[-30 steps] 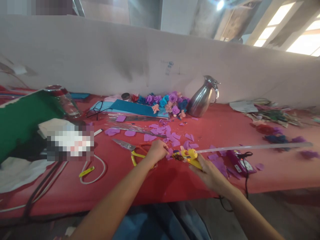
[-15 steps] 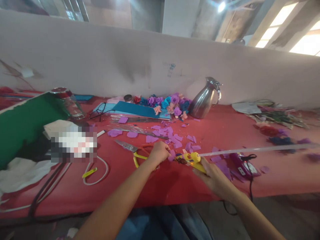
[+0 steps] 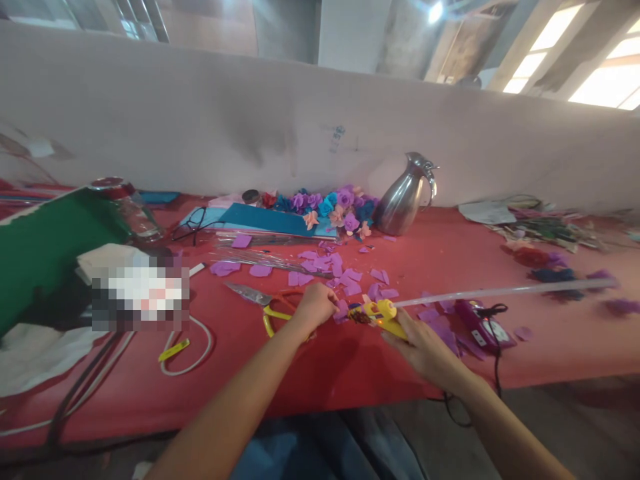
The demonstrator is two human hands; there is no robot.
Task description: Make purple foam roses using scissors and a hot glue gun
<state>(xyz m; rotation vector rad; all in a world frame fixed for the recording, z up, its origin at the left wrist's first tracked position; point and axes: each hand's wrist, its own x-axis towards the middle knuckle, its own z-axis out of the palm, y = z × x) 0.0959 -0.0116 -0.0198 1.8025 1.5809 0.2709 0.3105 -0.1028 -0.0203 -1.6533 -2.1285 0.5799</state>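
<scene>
My right hand (image 3: 425, 347) is wrapped round a yellow hot glue gun (image 3: 387, 317), and a long clear glue stick (image 3: 495, 292) sticks out of its back to the right. The gun's nozzle end points left at a small purple paper petal (image 3: 341, 311). That petal is pinched in the closed fingers of my left hand (image 3: 316, 308); whether nozzle and petal touch I cannot tell. Beside and partly behind my left hand lie scissors (image 3: 267, 310) with yellow and orange handles, blades toward the left. Loose purple paper pieces (image 3: 335, 265) are scattered just beyond my hands.
Paper flowers (image 3: 345, 207) and a steel jug (image 3: 406, 197) stand at the back, near a blue sheet (image 3: 270, 219) and thin wires (image 3: 265, 259). A purple device (image 3: 483, 327) with a black cord lies right. A white cable (image 3: 207, 340) loops left, near a glass jar (image 3: 135, 210).
The whole view has shifted slightly, so things sit a little further left. Both hands keep their holds, with the glue gun still close to the purple petal.
</scene>
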